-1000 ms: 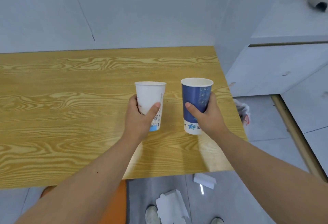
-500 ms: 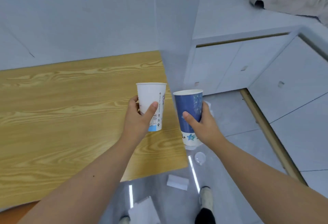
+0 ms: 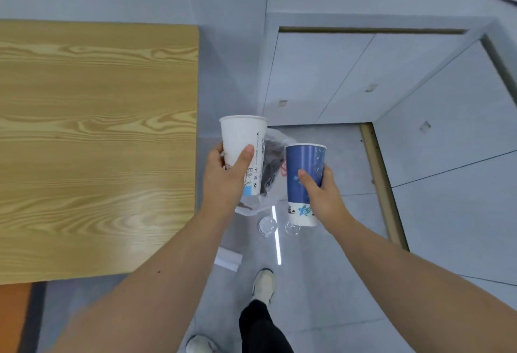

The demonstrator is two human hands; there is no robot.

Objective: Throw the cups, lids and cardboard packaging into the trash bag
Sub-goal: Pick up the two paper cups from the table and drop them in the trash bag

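cups now off table, above trash bag (image 3: 275, 156) | left hand (image 3: 223, 182) grips white cup (image 3: 243, 154) | right hand (image 3: 321, 193) grips blue cup (image 3: 303, 182)

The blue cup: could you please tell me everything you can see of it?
The blue cup is a tall paper cup, dark blue with faint pale speckles, a white rim and a white band near the base bearing a small blue and dark print. It is open-topped, with no lid, and roughly upright, tilted slightly. The right hand grips its lower half, thumb across the front, holding it above the floor beside the bag.
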